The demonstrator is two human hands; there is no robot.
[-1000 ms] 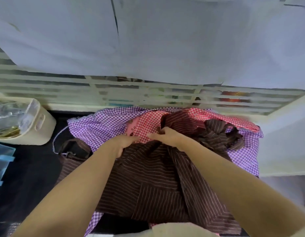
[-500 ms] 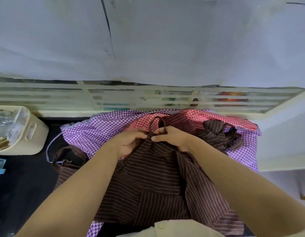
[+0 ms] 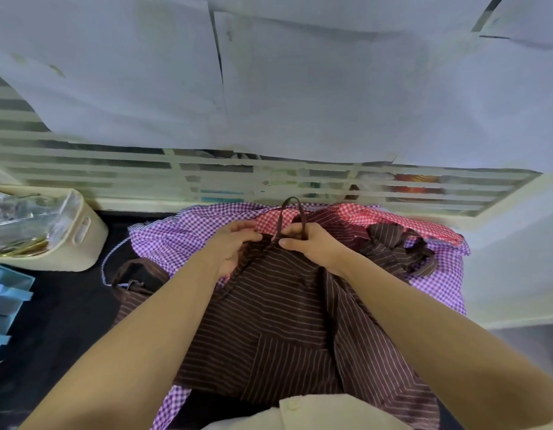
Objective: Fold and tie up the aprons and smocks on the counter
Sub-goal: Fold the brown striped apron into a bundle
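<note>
Left hand (image 3: 234, 243) and right hand (image 3: 309, 243) both pinch the brown apron (image 3: 278, 321) by its neck loop (image 3: 292, 209), 12 o'clock on the pile. Lifting now might drag the purple smock (image 3: 182, 234) along; they look tangled, hard to tell.

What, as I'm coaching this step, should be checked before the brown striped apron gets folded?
1. Hands on the garment: ok. The left hand grips the brown striped apron at its top edge; the right hand pinches the neck loop at its base.
2. Neck loop free: ok, it stands up above the hands.
3. Apron flat: not ok, creased and bunched.
4. Apron apart from the pile: not ok, it lies on the purple checked garment and the red checked garment.
5. Waist ties found: cannot tell.
</note>
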